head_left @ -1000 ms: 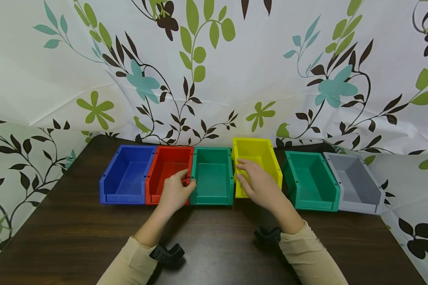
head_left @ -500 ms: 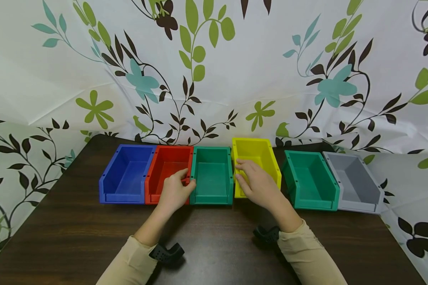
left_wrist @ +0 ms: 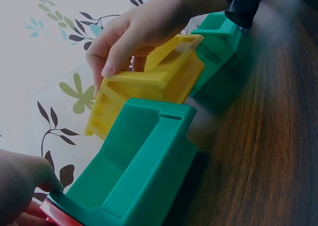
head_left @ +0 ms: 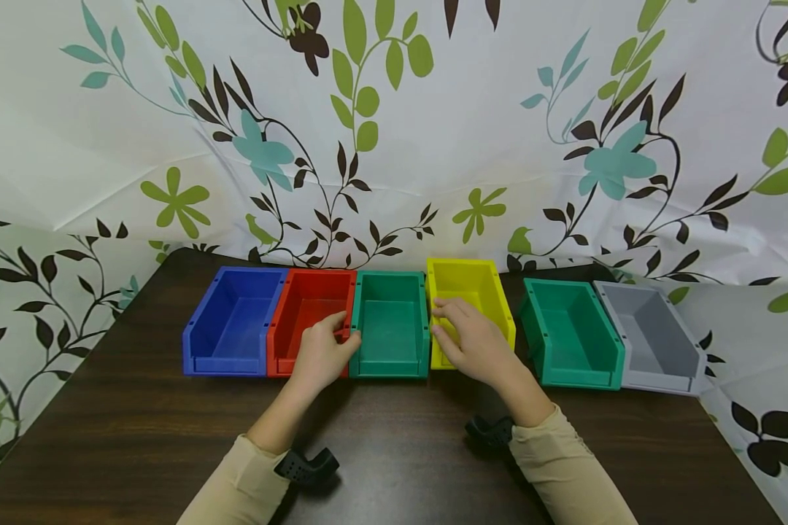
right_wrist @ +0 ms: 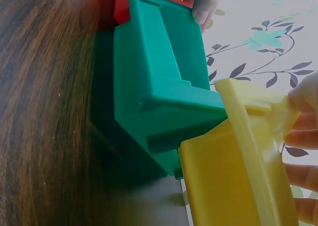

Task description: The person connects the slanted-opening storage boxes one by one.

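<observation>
The left grip [head_left: 322, 355] pinches the adjoining walls of a red bin [head_left: 311, 299] and the middle green bin [head_left: 392, 324]. The right grip [head_left: 478, 344] holds a yellow bin [head_left: 474, 278] by its left wall, between the two green bins. Only the head view shows the blue bin [head_left: 235, 321] whole; the left wrist view adds the yellow bin's outer side.
</observation>
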Available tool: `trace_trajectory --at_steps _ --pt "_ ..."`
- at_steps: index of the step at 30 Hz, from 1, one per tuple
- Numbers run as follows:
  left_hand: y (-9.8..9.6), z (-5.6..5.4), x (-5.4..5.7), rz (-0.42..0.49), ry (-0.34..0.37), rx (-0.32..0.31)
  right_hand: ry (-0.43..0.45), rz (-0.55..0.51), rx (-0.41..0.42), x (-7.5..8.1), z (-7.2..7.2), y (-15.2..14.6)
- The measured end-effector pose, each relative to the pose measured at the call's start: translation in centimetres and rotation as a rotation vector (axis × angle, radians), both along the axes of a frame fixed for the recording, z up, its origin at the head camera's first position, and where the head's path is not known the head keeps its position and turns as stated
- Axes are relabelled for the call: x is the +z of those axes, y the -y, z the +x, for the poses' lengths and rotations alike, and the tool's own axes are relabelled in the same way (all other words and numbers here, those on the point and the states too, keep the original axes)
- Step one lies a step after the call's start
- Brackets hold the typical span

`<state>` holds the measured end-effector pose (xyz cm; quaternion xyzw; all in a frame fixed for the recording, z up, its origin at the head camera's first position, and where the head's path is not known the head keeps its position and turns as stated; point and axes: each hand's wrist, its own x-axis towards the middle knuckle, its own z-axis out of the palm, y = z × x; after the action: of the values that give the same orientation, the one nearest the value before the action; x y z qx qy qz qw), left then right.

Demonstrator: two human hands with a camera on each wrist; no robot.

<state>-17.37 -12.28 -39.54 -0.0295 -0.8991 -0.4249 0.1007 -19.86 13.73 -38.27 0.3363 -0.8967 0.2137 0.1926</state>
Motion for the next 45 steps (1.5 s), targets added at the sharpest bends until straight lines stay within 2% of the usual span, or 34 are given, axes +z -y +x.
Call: trace_trajectory --at_steps 27,40,45 --pt "0.04 -0.18 -0.07 -0.025 -0.030 -0.019 0.032 -0.010 0.000 -0.45 -0.39 -0.27" --pt "0.07 -0.15 -0.29 -0.031 -0.056 -0.013 0.150 0.016 -0.052 -0.13 -0.19 -0.13" --pt "-0.03 -0.28 -0.27 -0.032 -0.066 -0.007 0.153 0.020 -0.047 -0.19 -0.17 -0.21"
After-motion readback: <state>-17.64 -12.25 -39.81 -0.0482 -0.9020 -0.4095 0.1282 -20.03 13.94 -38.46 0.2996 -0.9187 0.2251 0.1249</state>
